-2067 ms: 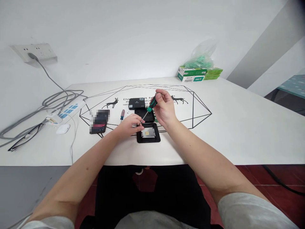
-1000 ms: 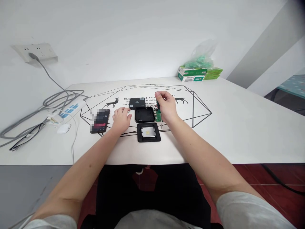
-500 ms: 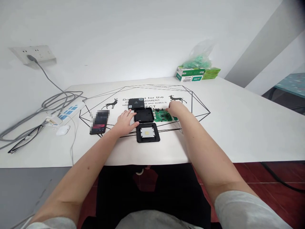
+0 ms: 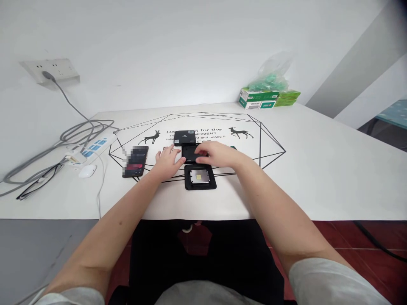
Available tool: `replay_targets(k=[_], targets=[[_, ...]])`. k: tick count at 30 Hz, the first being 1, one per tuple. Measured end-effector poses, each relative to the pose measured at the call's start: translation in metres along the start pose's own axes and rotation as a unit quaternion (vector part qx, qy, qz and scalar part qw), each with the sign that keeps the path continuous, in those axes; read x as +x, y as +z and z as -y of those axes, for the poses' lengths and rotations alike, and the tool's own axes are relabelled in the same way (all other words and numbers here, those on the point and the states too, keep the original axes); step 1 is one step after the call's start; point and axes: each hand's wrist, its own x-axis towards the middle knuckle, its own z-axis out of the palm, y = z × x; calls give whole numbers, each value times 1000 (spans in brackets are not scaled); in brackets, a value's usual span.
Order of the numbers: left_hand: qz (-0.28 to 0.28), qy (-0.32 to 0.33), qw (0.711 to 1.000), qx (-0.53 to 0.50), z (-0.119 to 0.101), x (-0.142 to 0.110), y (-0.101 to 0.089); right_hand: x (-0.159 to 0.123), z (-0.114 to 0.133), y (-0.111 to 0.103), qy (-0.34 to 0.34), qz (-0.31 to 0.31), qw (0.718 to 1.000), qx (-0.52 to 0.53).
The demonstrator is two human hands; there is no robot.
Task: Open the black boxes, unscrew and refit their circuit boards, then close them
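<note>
A black plastic case half (image 4: 190, 153) lies hollow side up in the middle of the desk. My left hand (image 4: 168, 162) rests at its left side, fingers spread and thumb by the near left corner. Over the case's right part is my right hand (image 4: 218, 153), with thumb and fingers apart and their tips above the hollow. It covers the spot where the green circuit board lay. Just beyond that hand shows the green handle end of a screwdriver (image 4: 233, 148). Nearer me lies a black cover (image 4: 187, 185) with a silver metal plate (image 4: 199, 176) on it.
A black labelled lid (image 4: 184, 137) lies behind the case. To the left are a phone (image 4: 136, 163), a white earbud case (image 4: 87, 170), glasses (image 4: 40, 182) and a power strip (image 4: 97, 146) with coiled cables. Green-and-white boxes (image 4: 259, 96) stand at the back right.
My right hand set the screwdriver down at the right, then moved left over the case. My left hand went left, let go of the work there, and came back to the case's left edge.
</note>
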Motion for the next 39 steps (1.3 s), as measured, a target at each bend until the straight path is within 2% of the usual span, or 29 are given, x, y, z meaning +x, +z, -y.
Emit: replay_targets(k=[2,5,11,18,24,28,31,33,35,37,39], targets=[[-24,-20,1000,2,-1,0,1,-1,12,6,-38,61,997,6],[-41,-38,998,8,-1,1,1,-1,23,12,-34,102,994,-24],[-48,-36,998,17,1,2,1,-2,25,11,-26,111,993,-34],[-62,-27,998,-18,9,6,-1,-4,25,6,-8,119,992,-42],[-73,-14,997,-29,15,9,5,-3,25,9,1,180,984,-15],[-68,-15,997,-24,15,8,4,-3,25,12,-11,181,983,-27],[-69,40,995,-54,10,3,-1,-4,26,13,-17,176,984,-28],[-41,107,989,-88,5,-2,-6,-5,29,14,-21,171,984,-34],[25,160,982,-100,1,-6,-10,-6,31,15,-26,170,984,-44],[88,184,974,-96,-2,-8,-12,-7,34,14,-30,170,984,-52],[121,181,972,-91,-2,-9,-13,-8,36,13,-30,168,984,-56]])
